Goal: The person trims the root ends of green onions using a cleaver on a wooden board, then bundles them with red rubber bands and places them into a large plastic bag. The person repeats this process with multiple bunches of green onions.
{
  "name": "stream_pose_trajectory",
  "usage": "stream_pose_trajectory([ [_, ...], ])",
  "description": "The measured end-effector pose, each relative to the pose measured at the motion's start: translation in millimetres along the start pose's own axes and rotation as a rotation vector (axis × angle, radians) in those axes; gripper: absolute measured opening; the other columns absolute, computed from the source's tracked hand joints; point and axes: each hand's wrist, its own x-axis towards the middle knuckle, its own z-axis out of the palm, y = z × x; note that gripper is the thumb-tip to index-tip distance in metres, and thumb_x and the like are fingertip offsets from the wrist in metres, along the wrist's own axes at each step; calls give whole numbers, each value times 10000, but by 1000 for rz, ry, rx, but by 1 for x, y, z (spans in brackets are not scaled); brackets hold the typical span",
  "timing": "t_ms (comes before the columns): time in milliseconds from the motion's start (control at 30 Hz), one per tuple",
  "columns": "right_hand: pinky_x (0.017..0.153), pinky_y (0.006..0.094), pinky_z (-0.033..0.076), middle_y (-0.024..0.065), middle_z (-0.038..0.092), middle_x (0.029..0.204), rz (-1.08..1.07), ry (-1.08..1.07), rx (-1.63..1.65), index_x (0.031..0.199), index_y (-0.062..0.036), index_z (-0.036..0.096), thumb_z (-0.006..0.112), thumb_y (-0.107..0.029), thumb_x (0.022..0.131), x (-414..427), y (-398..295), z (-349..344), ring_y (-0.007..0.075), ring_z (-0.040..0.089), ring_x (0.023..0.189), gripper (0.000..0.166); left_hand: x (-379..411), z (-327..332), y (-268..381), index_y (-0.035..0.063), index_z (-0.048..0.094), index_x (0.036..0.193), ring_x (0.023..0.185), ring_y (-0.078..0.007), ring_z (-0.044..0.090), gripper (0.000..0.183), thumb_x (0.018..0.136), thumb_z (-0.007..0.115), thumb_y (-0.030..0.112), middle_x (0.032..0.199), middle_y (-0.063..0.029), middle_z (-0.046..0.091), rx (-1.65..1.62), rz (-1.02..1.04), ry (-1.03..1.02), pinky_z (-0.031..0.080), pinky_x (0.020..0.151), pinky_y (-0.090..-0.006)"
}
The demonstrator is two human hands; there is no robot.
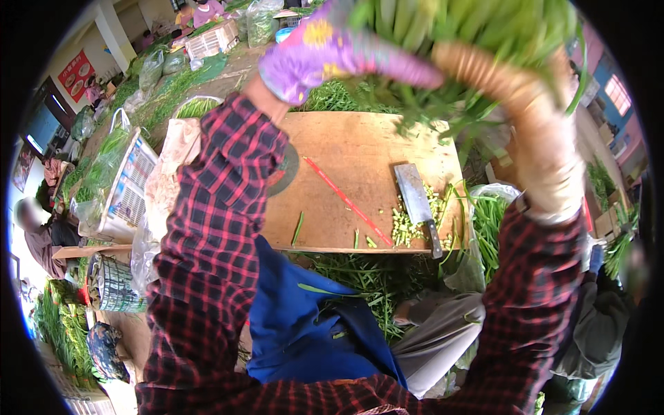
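Raised at the top of the view is a blurred bunch of long green stalks (467, 26), perhaps garlic chives. My left hand (347, 57), in a purple flowered glove, grips it from the left with the thumb along its near side. From the right, my right hand (519, 98), in a pale glove, holds the same bunch. Most of my left fingers are hidden behind the stalks. Below lies a wooden board (337, 140) bearing a cleaver (412, 192) with a dark handle, cut stem ends (404, 225) and a red printed strip (347, 200).
A dark round object (286, 174) is partly covered by my left sleeve. Right of the board stands a bag of green stalks (490, 228). Leaf scraps (368, 280) litter the floor below. At left are a white crate (127, 192) and a seated person (46, 238).
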Motion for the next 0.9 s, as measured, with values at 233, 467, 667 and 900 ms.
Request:
stream_pose_trajectory([
  [233, 947, 394, 404, 91, 459, 1248, 274, 252, 566, 1277, -93, 407, 471, -320, 880, -132, 240, 124, 239, 463, 1129, 462, -141, 39, -196, 182, 398, 1285, 1326, -270, 195, 820, 549, 753, 245, 1388, -22, 312, 941, -138, -302, 129, 1084, -482],
  [467, 965, 379, 370, 165, 421, 1246, 379, 137, -331, 1256, -97, 413, 546, -45, 756, -214, 288, 190, 310, 415, 1150, 520, -196, 70, -212, 247, 477, 1188, 1264, -312, 283, 625, 603, 695, 223, 1323, -55, 353, 882, -341, -433, 250, 1029, -510],
  [667, 925, 388, 396, 207, 415, 1258, 432, 122, -199, 1211, -157, 458, 475, 78, 739, -205, 275, 213, 363, 461, 1108, 528, -232, 35, -203, 251, 494, 1198, 1274, -322, 268, 541, 681, 589, 125, 1338, -66, 353, 1020, -233, -606, 258, 1034, -483],
  [900, 745, 392, 483, 211, 507, 1149, 481, -226, -303, 1143, -150, 523, 513, 64, 697, -178, 232, 118, 364, 565, 921, 495, -212, 57, -197, 273, 470, 1227, 1295, -301, 236, 631, 624, 602, 142, 1371, -30, 313, 992, -283, -593, 214, 1045, -485],
])
